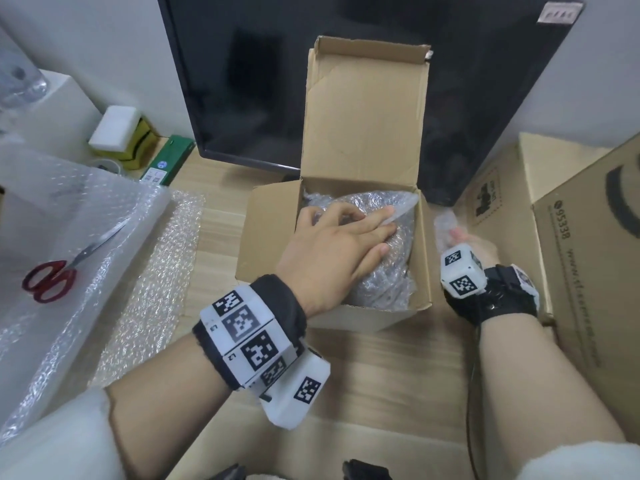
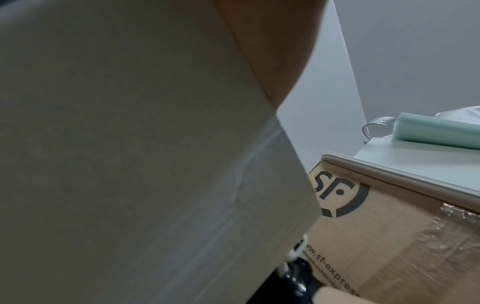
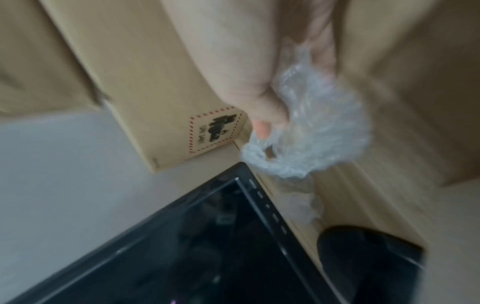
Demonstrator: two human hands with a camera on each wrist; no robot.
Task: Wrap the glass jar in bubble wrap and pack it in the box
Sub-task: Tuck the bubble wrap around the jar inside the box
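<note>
A small open cardboard box (image 1: pixel 263 237) stands on the wooden table, its lid flap upright at the back. Inside lies the bubble-wrapped bundle (image 1: pixel 384 282); the jar itself is hidden under the wrap. My left hand (image 1: pixel 349 223) reaches in from the near left, and its straight fingers press on top of the bundle. To the right of the box, my right hand (image 1: pixel 453 235) grips a small crumpled scrap of bubble wrap (image 1: pixel 445 220). The blurred right wrist view shows that scrap (image 3: pixel 319 131) bunched in the fingers (image 3: pixel 262 127). The left wrist view shows mostly a blurred box wall (image 2: pixel 130 164).
Red-handled scissors (image 1: pixel 52 275) lie on bubble wrap sheets (image 1: pixel 152 271) at the left. A dark monitor (image 1: pixel 242 81) leans behind the box. A large printed carton (image 1: pixel 588 254) stands close on the right. White foam (image 1: pixel 116 128) sits at the back left.
</note>
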